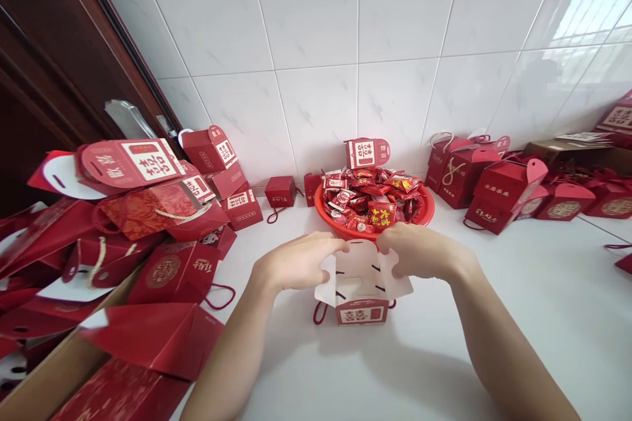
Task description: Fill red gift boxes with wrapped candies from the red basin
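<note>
An opened red gift box (362, 313) with a white inside stands on the white table, its top flaps spread out and dark cord ends showing inside. My left hand (299, 262) is at its left flap, with fingers and thumb bent around the flap's upper edge. On the opposite side my right hand (427, 251) grips the right flap in the same way, thumb on the inner face. Loops of dark red cord (320, 313) stick out low on both sides of the box. Just behind the hands sits a red plastic basket (326, 218) heaped with red-wrapped sweets (381, 212).
Red gift boxes (172, 273) are piled high on the left, partly in a cardboard carton (74, 355). Several more red boxes (508, 187) line the wall at right. A small red box (280, 191) stands left of the basket. White wall tiles (316, 112) rise behind.
</note>
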The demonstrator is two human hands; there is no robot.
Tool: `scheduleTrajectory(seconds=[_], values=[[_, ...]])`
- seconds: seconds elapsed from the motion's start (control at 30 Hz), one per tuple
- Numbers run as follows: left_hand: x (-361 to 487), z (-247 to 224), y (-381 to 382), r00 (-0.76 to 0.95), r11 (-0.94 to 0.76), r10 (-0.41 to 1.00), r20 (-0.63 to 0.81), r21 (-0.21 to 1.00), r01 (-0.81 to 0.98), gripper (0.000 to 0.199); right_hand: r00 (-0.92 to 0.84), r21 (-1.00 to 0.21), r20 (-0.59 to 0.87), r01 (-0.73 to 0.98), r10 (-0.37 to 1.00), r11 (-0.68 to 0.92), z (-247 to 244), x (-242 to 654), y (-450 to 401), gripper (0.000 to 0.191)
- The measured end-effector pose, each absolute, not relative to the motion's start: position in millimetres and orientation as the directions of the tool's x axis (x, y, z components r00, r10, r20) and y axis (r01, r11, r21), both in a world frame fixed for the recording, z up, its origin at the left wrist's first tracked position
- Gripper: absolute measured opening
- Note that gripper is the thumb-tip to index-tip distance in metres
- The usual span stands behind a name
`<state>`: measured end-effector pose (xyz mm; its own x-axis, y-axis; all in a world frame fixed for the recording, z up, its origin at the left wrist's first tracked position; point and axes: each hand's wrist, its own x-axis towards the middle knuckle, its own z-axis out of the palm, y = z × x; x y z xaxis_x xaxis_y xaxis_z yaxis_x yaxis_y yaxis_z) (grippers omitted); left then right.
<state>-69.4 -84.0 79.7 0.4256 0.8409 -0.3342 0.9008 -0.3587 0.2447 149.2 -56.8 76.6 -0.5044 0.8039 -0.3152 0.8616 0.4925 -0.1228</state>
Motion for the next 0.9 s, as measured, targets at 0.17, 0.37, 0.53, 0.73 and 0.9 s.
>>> scheduleTrajectory(seconds=[0.17,0.37,0.53,0.73,0.9], values=[[-63,71,-78,0.358,-0.336,0.844,-0.399,0.125,0.933,0.075,-0.494,-0.027,-0.347,0.855,0.797,0.518,75,140,-58,0.028],[-57,69,-75,0.36,-0.351,0.818,-0.449,0.105,0.93,0.055,-0.521,-0.007,-0.367,0.83,0.77,0.558,64,133,-56,0.028],[-54,72,-80,0.357,-0.313,0.817,-0.454,0.17,0.934,0.069,-0.526,-0.035,-0.375,0.831,0.764,0.555,63,134,-54,0.027],[-56,69,-84,0.333,-0.25,0.829,-0.449,0.234,0.939,0.082,-0.535,-0.062,-0.37,0.83,0.76,0.554,61,135,-50,0.028],[-54,67,-84,0.358,-0.265,0.831,-0.425,0.263,0.928,0.078,-0.536,-0.08,-0.367,0.832,0.76,0.549,61,135,-50,0.03]])
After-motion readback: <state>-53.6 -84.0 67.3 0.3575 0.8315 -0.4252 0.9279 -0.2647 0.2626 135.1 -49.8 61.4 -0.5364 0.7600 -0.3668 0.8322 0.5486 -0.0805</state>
